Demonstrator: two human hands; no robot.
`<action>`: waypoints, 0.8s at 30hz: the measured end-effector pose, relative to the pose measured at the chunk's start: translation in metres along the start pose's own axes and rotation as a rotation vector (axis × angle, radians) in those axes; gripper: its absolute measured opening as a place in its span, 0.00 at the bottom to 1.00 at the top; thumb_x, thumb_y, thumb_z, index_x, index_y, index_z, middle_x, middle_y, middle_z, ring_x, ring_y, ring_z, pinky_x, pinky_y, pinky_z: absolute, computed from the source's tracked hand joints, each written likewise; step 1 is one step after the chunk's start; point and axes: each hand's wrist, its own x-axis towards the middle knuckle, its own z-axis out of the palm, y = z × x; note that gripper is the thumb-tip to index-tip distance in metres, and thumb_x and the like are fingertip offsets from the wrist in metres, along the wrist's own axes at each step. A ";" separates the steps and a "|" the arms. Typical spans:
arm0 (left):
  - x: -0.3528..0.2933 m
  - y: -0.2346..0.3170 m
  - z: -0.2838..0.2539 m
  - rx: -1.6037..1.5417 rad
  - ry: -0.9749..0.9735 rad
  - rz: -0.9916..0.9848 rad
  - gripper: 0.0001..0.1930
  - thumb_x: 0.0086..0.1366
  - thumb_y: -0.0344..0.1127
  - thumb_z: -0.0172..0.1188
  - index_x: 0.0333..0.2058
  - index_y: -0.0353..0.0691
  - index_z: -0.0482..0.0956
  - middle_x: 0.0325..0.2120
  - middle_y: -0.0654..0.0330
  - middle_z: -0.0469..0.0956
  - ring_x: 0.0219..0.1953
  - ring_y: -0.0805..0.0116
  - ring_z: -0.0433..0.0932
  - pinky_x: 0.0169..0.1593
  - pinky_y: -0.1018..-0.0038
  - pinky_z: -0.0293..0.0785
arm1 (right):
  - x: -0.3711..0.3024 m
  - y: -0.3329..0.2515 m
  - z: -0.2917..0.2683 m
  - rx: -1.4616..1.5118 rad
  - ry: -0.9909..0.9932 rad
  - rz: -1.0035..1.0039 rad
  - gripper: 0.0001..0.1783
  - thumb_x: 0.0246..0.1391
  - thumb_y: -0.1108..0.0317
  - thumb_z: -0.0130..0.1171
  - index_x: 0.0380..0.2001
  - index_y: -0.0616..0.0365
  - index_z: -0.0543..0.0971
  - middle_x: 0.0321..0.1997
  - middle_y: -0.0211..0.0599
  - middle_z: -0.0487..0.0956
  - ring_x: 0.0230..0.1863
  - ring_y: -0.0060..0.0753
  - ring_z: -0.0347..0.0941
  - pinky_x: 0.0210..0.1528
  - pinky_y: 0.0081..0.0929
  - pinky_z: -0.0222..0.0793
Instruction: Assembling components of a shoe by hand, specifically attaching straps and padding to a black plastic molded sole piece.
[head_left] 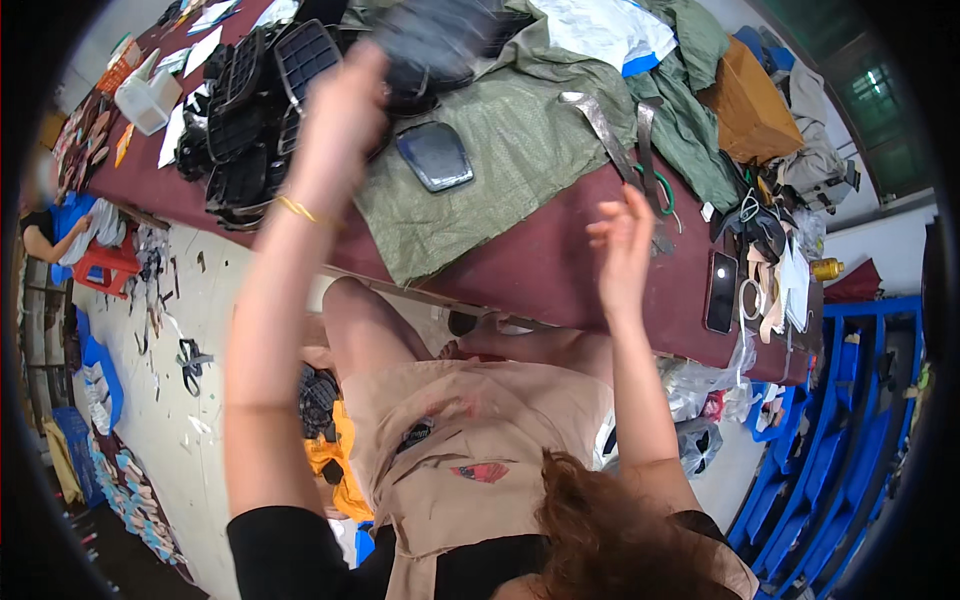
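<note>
My left hand (345, 110) is raised over the table's far left part, blurred by motion, its fingers closed on the edge of a dark, glossy flat piece (435, 38) that is smeared too. Below it, a black rounded-square piece (434, 157) with a shiny face lies on a green woven sheet (500, 195). My right hand (624, 245) hovers over the maroon tabletop (560, 270), its fingers apart and nothing in them. Just beyond those fingers lies a long silver metal tool (603, 130) beside a green loop (666, 192).
Black ribbed pieces (240, 130) are heaped at the left. A brown carton (752, 100) stands at the far right. A phone (721, 290) lies near the right edge, beside cords and scraps. Blue racks (830, 430) stand right of the table. At the far left sits another person (40, 235).
</note>
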 end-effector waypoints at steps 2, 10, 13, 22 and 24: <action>0.077 0.025 -0.036 -0.058 0.139 0.145 0.18 0.60 0.50 0.54 0.18 0.45 0.67 0.10 0.69 0.61 0.10 0.76 0.55 0.15 0.77 0.48 | -0.007 0.052 0.007 -0.245 0.014 0.010 0.21 0.58 0.60 0.49 0.50 0.61 0.66 0.37 0.37 0.72 0.32 0.24 0.69 0.35 0.22 0.66; 0.235 0.018 -0.133 -0.474 0.059 -0.144 0.17 0.66 0.48 0.47 0.21 0.47 0.62 0.11 0.73 0.54 0.11 0.82 0.54 0.13 0.86 0.49 | 0.005 0.090 0.001 -0.242 0.113 0.054 0.06 0.54 0.72 0.53 0.34 0.63 0.74 0.27 0.27 0.73 0.28 0.16 0.68 0.31 0.17 0.66; 0.213 0.038 -0.115 -0.508 0.009 -0.038 0.16 0.68 0.46 0.45 0.21 0.47 0.64 0.12 0.72 0.55 0.13 0.82 0.55 0.14 0.85 0.50 | 0.066 0.073 -0.014 -0.470 0.223 -0.242 0.04 0.48 0.76 0.55 0.30 0.63 0.74 0.28 0.41 0.75 0.29 0.39 0.72 0.36 0.29 0.67; 0.001 -0.027 0.116 0.108 -0.752 -0.110 0.12 0.60 0.46 0.54 0.25 0.45 0.72 0.18 0.72 0.65 0.19 0.80 0.62 0.22 0.83 0.59 | 0.141 0.089 -0.076 -1.178 0.086 0.324 0.23 0.38 0.63 0.64 0.41 0.55 0.74 0.35 0.40 0.76 0.45 0.39 0.69 0.45 0.39 0.63; -0.022 -0.084 0.158 0.021 -1.033 -0.222 0.14 0.64 0.47 0.51 0.35 0.42 0.74 0.23 0.69 0.71 0.23 0.80 0.66 0.28 0.82 0.66 | 0.143 0.086 -0.087 -0.898 0.044 0.300 0.18 0.41 0.66 0.63 0.38 0.57 0.75 0.30 0.33 0.76 0.37 0.30 0.69 0.40 0.29 0.63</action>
